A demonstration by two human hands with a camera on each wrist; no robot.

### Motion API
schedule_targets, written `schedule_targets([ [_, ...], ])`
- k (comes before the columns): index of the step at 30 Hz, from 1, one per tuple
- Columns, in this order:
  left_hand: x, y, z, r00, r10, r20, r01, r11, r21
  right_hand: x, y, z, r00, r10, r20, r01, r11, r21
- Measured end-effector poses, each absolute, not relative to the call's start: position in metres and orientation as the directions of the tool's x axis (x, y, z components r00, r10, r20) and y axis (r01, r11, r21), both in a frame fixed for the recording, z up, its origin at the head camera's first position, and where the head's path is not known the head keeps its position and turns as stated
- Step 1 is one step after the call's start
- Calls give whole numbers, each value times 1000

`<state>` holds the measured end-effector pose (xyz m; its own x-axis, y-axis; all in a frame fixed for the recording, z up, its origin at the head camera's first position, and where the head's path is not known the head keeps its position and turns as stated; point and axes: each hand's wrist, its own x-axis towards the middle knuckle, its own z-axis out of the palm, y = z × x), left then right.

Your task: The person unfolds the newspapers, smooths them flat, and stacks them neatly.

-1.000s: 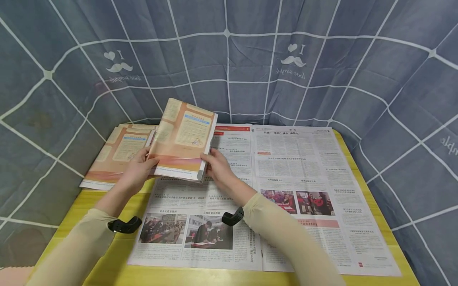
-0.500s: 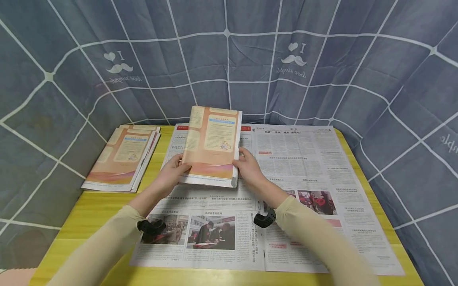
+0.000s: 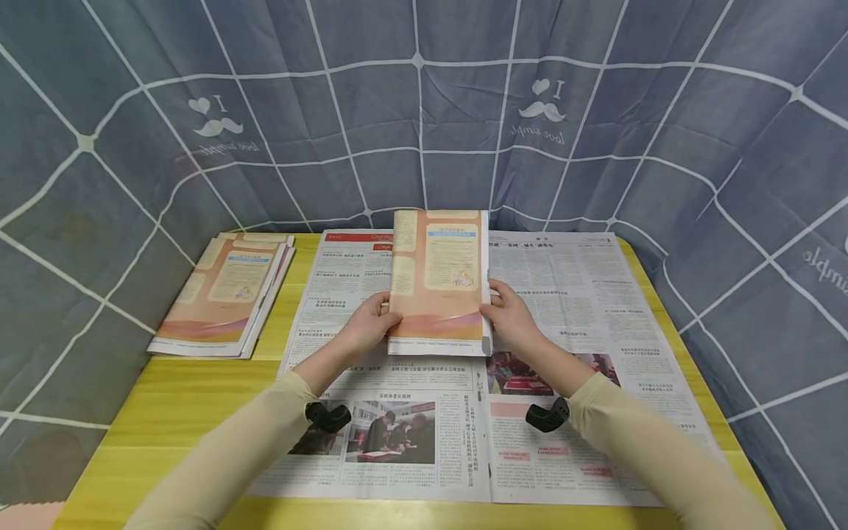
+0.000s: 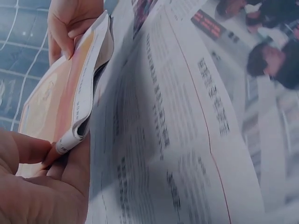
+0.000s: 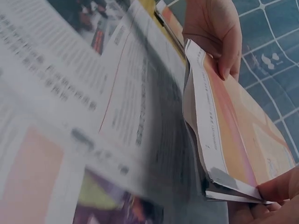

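Observation:
Both hands grip a book wrapped in an orange printed paper cover (image 3: 437,287), above the middle of a spread newspaper (image 3: 570,309). My left hand (image 3: 366,324) pinches its lower left edge, thumb on top and fingers beneath. On the opposite side my right hand (image 3: 513,318) pinches the right edge the same way. The left wrist view shows the folded spine side of the book (image 4: 56,102) between thumb and fingers. Loose page edges of the book (image 5: 219,121) face the camera in the right wrist view, a little apart from the newspaper.
A small stack of similar orange-covered booklets (image 3: 221,294) lies at the left on the yellow wooden table (image 3: 179,419). Grey-blue cloth with white grid lines (image 3: 371,110) hangs around the back and sides. Black wrist bands (image 3: 327,417) are on both arms.
Both hands have carried the book rightward from above the left stack to above the newspaper's middle. Tilted earlier, it now looks straight. The stack at the left has come into fuller view.

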<state>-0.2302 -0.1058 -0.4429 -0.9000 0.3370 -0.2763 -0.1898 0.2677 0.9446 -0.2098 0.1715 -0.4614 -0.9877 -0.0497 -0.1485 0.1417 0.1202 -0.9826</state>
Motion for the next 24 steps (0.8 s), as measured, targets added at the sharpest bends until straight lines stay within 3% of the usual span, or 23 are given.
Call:
schedule_targets([
  [8,-225,-82,-453,-875,409,-257,-167,244,955,-197,200,-467,-984,-55,-171,157,196,-968],
  [24,-220,-66,-467,-839,456,-295,-123,370,921,-188,222,-482,-959,-41,-280,264,226,-938],
])
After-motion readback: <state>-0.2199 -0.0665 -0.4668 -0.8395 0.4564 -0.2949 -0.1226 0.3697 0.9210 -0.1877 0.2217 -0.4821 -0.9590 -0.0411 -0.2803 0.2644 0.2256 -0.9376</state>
